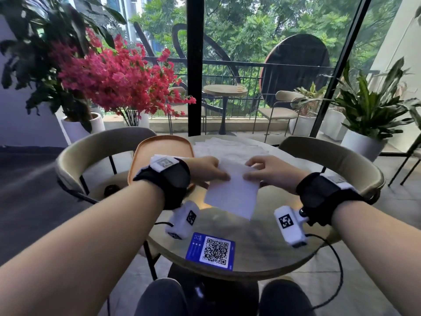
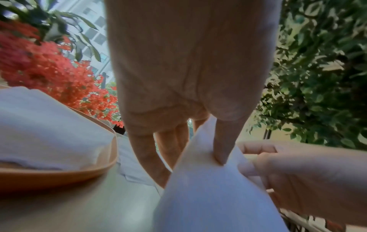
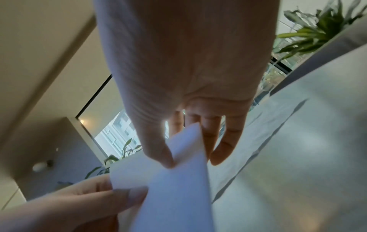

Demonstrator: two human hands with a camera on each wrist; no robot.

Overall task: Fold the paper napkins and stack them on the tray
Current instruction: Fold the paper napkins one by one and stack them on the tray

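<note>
A white paper napkin hangs above the round table, held at its top edge by both hands. My left hand pinches its upper left part between thumb and fingers. My right hand pinches the upper right part. In the left wrist view the napkin drapes down from the left thumb. The right wrist view shows the napkin pinched by the right thumb and fingers. An orange tray sits on the table's left side with folded napkins on it. Unfolded napkins lie spread at the far side.
A blue QR-code card lies near the table's front edge. Beige chairs stand left and right of the table. A pot of pink flowers is behind on the left, green plants on the right.
</note>
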